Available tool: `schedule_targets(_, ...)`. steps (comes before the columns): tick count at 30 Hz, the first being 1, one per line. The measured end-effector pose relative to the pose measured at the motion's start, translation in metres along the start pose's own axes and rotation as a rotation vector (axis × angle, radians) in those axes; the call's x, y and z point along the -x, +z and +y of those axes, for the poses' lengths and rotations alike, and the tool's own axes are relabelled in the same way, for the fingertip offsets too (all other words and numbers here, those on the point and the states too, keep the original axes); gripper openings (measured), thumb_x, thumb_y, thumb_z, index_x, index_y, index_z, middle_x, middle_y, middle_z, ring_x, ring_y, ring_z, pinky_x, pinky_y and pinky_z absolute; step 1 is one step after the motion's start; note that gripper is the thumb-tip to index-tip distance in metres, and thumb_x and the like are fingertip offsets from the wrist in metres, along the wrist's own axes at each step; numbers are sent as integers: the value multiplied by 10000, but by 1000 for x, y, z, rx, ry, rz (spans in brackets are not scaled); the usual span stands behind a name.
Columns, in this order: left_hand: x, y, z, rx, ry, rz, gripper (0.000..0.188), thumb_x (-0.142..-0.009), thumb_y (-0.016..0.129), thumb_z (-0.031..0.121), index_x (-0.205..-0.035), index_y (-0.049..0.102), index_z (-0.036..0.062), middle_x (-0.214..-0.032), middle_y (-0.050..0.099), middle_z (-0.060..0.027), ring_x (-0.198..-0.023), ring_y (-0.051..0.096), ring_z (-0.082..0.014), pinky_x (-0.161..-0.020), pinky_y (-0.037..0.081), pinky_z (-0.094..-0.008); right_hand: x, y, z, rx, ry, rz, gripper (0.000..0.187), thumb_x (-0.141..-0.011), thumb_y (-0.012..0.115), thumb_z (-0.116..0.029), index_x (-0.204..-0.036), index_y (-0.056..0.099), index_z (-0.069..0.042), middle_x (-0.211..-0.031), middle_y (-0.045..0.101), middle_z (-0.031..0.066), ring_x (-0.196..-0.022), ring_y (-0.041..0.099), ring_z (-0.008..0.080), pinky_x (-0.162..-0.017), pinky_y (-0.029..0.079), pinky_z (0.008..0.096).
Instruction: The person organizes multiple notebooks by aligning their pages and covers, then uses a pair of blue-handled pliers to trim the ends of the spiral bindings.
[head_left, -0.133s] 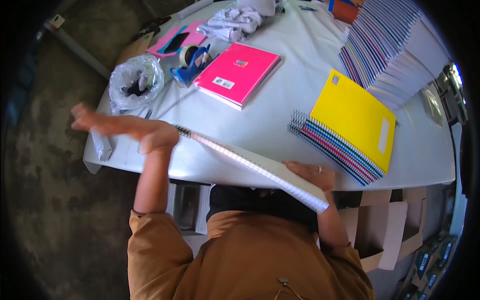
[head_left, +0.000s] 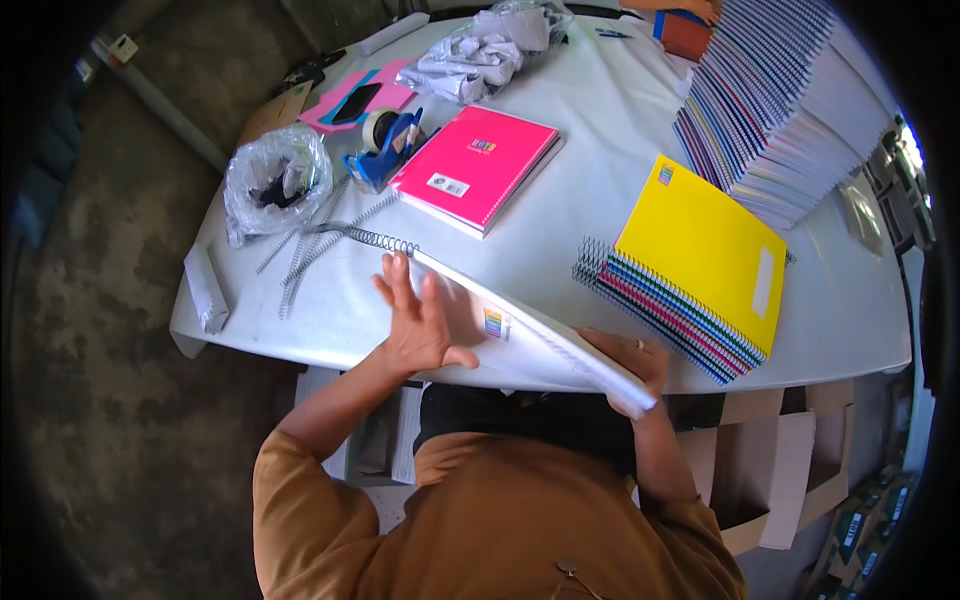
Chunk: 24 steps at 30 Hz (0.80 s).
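Observation:
A notebook with a white cover (head_left: 470,315) is tilted on edge above the table's near side, its spine facing up. My right hand (head_left: 632,362), a ring on one finger, grips its right end. A loose grey spiral coil (head_left: 372,238) sticks out from the upper left end of the spine, with its tail over the table. My left hand (head_left: 415,320) is open just below that end, fingers spread against or close to the cover; whether they touch it I cannot tell.
Several loose coils (head_left: 300,265) lie by a plastic bag (head_left: 278,180). Beyond are a blue tape dispenser (head_left: 385,150) and a pink notebook (head_left: 478,165). At right stand yellow-topped notebooks (head_left: 700,255) and a tall notebook stack (head_left: 770,100). Another person's hand (head_left: 708,10) shows at the far edge.
My left hand has swung right and down from beyond the coil to the notebook's cover. The cover has turned more into view, and the coil's protruding end shows. My right hand keeps its grip.

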<state>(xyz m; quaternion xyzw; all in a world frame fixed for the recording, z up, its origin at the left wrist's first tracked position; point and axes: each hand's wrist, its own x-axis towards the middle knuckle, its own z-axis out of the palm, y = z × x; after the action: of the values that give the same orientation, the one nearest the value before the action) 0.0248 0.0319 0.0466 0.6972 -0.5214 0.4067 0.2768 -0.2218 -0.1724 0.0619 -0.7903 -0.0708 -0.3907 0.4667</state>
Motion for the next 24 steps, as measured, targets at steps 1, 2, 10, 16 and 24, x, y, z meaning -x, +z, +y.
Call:
schedule_targets(1, -12, -15, -25, -83, 7, 100, 886, -883, 323, 582, -1417, -60, -11, -1497, 4, -194, -1380, 5, -349, -1092, -38, -480, 3, 3, -2, -50, 43, 16, 308, -708, 705, -73, -997, 661, 26, -944, 675, 163, -834, 673, 223, -741, 517, 266)
schedule_targets(2, -22, -35, -51, -214, -7, 284, 754, -934, 291, 477, -1423, -11, -11, -1499, 40, -179, -1385, 28, -314, -1104, -11, -436, 7, 7, -2, -66, 31, 6, 306, -711, 705, -91, -990, 663, 25, -952, 673, 165, -827, 675, 227, -742, 520, 269)
schedule_targets(10, 29, -11, 27, 80, 9, -162, 1114, -744, 376, 777, -1409, 87, -68, -1469, 8, -274, -1376, 6, -365, -1085, -44, -507, 8, 2, -2, -2, -41, -42, 310, -695, 700, -79, -986, 664, 22, -936, 672, 179, -836, 679, 244, -736, 535, 285)
schedule_targets(16, -33, 6, 14, 243, -29, 592, 909, -852, 319, 668, -1350, 292, -93, -1349, 374, -273, -1291, 296, -416, -1090, 35, -509, 10, 3, -9, 20, -22, -58, 316, -712, 691, -88, -1002, 656, 32, -950, 673, 160, -816, 677, 226, -730, 527, 274)
schedule_targets(24, -88, -53, 16, 94, -60, -51, 405, -932, 405, 216, -620, 607, 55, -535, 511, -68, -529, 537, -227, -527, 412, -327, 7, 10, -19, -289, 339, 132, 179, -810, 634, -20, -976, 640, 49, -939, 677, 109, -791, 631, 129, -720, 491, 257)
